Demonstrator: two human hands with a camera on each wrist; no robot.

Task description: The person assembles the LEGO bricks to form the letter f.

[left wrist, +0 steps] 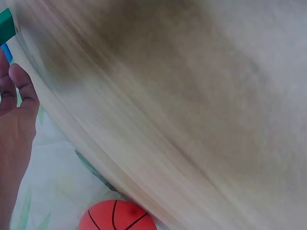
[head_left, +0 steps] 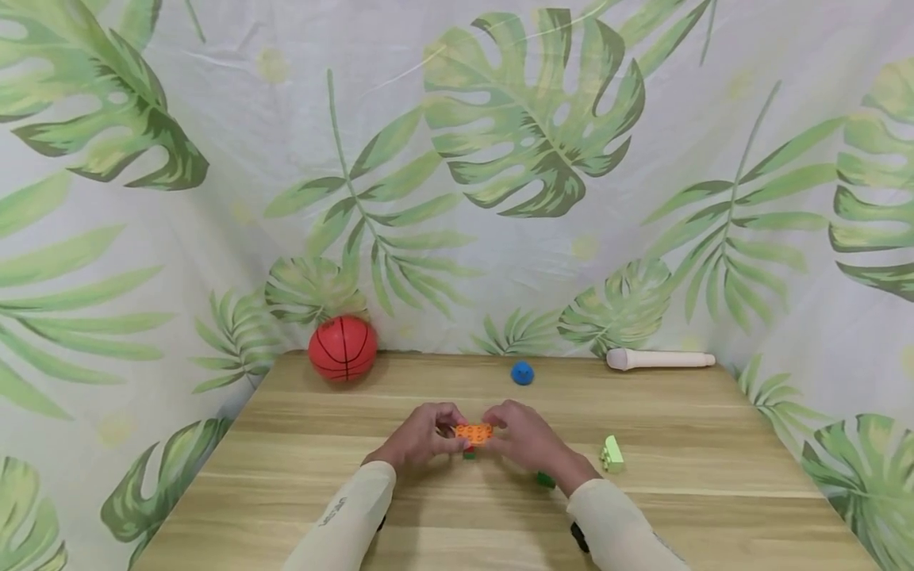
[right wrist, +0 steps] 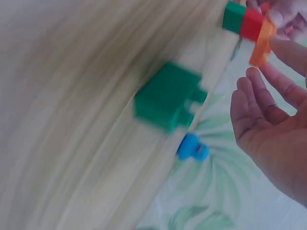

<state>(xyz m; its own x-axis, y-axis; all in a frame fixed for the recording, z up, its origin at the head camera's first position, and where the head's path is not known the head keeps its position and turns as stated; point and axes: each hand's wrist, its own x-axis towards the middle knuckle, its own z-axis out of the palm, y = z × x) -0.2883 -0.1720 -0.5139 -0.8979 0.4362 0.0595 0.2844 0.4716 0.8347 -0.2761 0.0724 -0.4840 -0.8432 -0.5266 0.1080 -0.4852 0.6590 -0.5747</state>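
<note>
An orange toy brick (head_left: pixel 474 433) with studs is held up between both hands above the table. Under it sit a red brick (right wrist: pixel 251 24) and a green brick (right wrist: pixel 233 17), joined in one stack. My left hand (head_left: pixel 424 434) grips the stack's left side with thumb and fingers. From the right, my right hand (head_left: pixel 527 434) pinches the end of the orange brick between thumb and forefinger, its other fingers held loosely out. A separate green brick (right wrist: pixel 168 98) lies on the table below the right wrist. The left wrist view shows only part of the left hand (left wrist: pixel 17 110).
A light green brick piece (head_left: pixel 612 455) lies right of the right hand. Towards the back of the wooden table (head_left: pixel 300 476) are a red basketball (head_left: pixel 343 349), a small blue toy (head_left: pixel 523 373) and a white microphone (head_left: pixel 660 360). Behind hangs a leaf-patterned cloth (head_left: pixel 400 159).
</note>
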